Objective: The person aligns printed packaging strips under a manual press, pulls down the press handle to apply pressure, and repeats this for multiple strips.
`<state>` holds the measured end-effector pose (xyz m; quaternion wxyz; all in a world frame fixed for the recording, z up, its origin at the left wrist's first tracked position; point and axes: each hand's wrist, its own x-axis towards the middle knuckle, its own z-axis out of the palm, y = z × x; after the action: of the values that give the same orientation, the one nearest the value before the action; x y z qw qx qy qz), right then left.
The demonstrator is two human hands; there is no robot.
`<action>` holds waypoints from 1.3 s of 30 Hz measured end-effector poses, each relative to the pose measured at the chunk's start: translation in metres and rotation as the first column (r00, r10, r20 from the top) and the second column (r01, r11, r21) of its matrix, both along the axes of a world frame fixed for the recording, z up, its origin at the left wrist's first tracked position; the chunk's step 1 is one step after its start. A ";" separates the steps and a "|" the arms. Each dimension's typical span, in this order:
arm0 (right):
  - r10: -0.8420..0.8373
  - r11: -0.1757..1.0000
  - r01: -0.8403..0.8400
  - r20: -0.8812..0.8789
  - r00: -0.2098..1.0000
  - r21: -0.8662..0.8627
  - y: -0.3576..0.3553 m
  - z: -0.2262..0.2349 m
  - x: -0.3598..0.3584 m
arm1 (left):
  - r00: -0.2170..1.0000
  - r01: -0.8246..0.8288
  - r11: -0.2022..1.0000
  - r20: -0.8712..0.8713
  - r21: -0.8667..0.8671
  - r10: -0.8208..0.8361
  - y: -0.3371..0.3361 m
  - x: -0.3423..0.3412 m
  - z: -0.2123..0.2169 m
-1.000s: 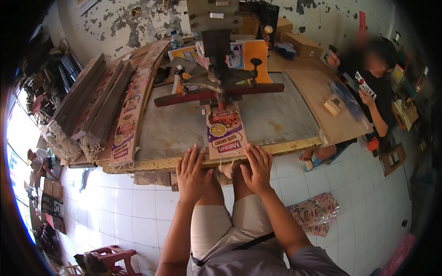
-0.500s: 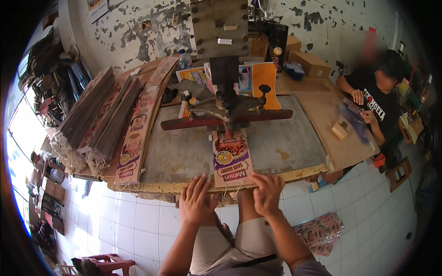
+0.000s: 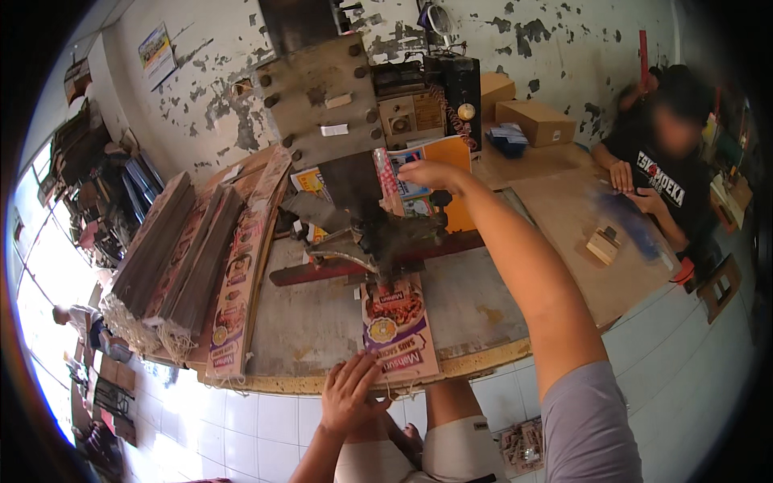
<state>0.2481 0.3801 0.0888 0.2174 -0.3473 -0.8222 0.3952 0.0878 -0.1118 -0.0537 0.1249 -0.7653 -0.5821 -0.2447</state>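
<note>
1. The printed card strip lies flat on the grey plate, and its far part goes under the red bar.
2. The left hand is open, its fingertips on the card strip's near left corner.
3. The right hand is by the pink dotted packet; I can't tell if it grips it.
4. The card strip looks light, smooth and a bit stiff. It could crease, so the side edges seem best to hold.
5. The brown cardboard box looks shut, so its inside doesn't show.
</note>
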 end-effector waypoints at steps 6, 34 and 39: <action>-0.009 0.970 -0.030 -0.158 0.987 -0.242 -0.013 0.000 -0.057 | 0.995 -0.095 0.991 -0.029 0.094 0.098 -0.008 0.002 -0.016; -0.795 0.454 0.388 0.169 0.582 0.802 -0.230 -0.132 0.399 | 0.985 -0.171 0.979 -0.016 -0.109 0.170 -0.021 0.067 -0.029; -0.776 0.509 0.437 0.175 0.606 0.741 -0.221 -0.117 0.396 | 0.982 -0.170 0.975 0.062 -0.143 0.180 -0.022 0.077 -0.027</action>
<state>0.6437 0.1595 -0.0280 0.2336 -0.6156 -0.7439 -0.1140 0.1647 -0.1334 -0.0811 0.0714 -0.7081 -0.6669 -0.2207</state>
